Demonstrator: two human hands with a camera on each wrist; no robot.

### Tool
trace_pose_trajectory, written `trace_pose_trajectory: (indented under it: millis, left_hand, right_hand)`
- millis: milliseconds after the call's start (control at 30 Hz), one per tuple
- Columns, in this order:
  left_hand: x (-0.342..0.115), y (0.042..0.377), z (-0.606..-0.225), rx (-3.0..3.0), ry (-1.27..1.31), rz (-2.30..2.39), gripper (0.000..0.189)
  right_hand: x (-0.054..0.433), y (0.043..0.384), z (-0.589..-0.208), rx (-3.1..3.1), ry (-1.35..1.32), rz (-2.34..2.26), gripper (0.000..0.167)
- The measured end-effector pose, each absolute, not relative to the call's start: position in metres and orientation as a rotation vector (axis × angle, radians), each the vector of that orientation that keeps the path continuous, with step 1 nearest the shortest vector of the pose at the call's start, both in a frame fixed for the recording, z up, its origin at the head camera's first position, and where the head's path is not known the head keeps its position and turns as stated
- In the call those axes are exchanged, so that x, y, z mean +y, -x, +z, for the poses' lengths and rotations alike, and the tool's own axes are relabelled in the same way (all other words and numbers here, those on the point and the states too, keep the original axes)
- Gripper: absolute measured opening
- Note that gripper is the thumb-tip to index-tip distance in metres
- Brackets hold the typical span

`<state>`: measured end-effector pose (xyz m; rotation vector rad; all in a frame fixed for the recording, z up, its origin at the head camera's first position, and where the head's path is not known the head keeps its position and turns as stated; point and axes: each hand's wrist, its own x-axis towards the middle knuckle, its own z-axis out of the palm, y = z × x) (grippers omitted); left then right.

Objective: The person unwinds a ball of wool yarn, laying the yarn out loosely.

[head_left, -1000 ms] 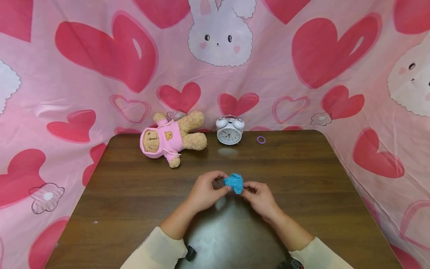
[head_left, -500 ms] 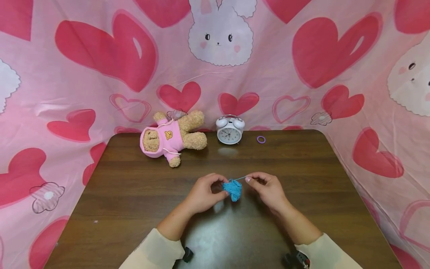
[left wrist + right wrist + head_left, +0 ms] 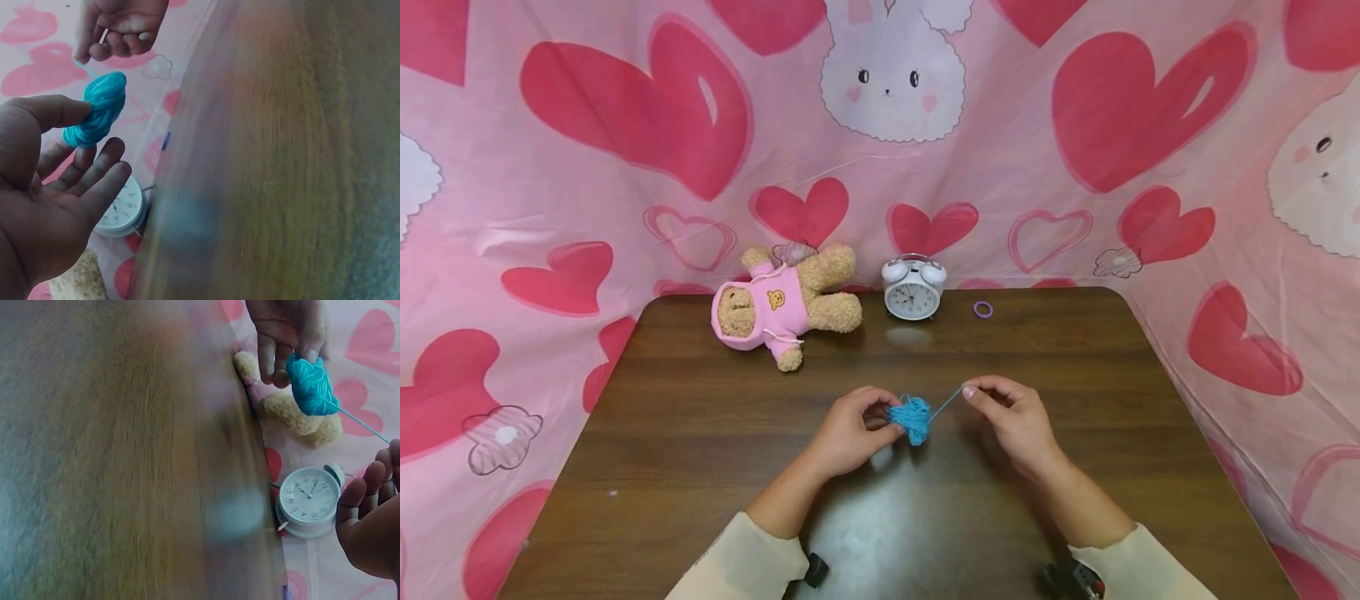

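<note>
Right hand has moved rightward pinching a strand; left hand pinches yarn bundle.

The right hand, which a second ago is right against the bundle of yarn, is now apart from it, farther right and slightly toward the far side. A strand now stretches between its fingertips and the bundle, longer than half a second ago. Then it leaves the bundle's far edge; now it leaves the right side and slants up more steeply. The left hand and the bundle are a little farther left.
</note>
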<state>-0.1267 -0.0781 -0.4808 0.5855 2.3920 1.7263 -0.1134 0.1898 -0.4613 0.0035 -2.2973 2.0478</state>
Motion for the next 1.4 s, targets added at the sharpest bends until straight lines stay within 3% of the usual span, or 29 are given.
trace_pose_trajectory:
  millis: [500,733,967,1100,1400]
  left_hand:
    - [-0.088,0.124,-0.479,2.019,-0.304,2.014,0.032]
    - [-0.092,0.127,-0.482,1.898,-0.195,2.12,0.033]
    - [-0.093,0.128,-0.479,1.76,-0.151,2.221,0.059]
    - [-0.097,0.13,-0.477,1.767,-0.117,2.212,0.074]
    - [-0.103,0.132,-0.481,1.672,-0.09,2.255,0.046]
  right_hand:
    - [0.205,0.105,-0.464,-2.273,-0.003,2.055,0.018]
    - [0.209,0.101,-0.465,-2.264,0.012,2.061,0.024]
    - [0.213,0.099,-0.469,-2.282,-0.014,2.063,0.014]
    - [0.215,0.097,-0.472,-2.282,-0.003,2.082,0.016]
    - [0.221,0.094,-0.469,-2.273,0.012,2.076,0.016]
